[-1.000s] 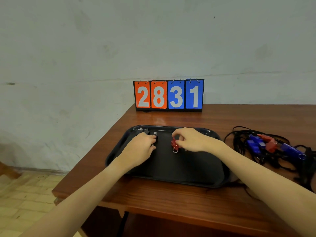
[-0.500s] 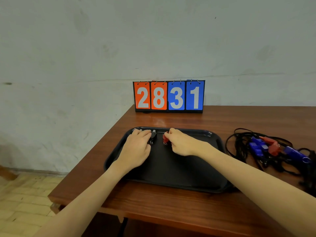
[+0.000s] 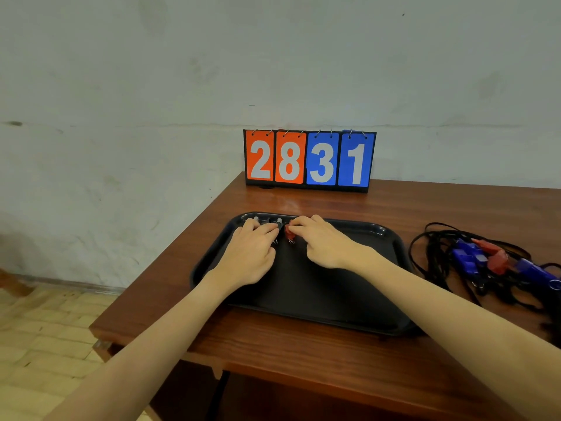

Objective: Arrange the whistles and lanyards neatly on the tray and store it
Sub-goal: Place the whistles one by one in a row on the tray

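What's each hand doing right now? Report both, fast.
Left hand: resting on black whistles at the tray far edge; grip cannot be told.
Right hand: pinching the red whistle.

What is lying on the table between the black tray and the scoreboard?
Nothing: in the head view, the strip of wooden table between the tray and the scoreboard is bare, showing only a faint reflection.

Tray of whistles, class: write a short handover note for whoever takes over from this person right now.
Left hand: fingers resting on the black whistles at the tray's far-left edge.
Right hand: fingers gripping a red whistle beside them.
Tray: on the table, mostly bare.
Done: a row begun along the far edge.
Left: the tangled pile of blue and red whistles and black lanyards right of the tray, then storing the tray.
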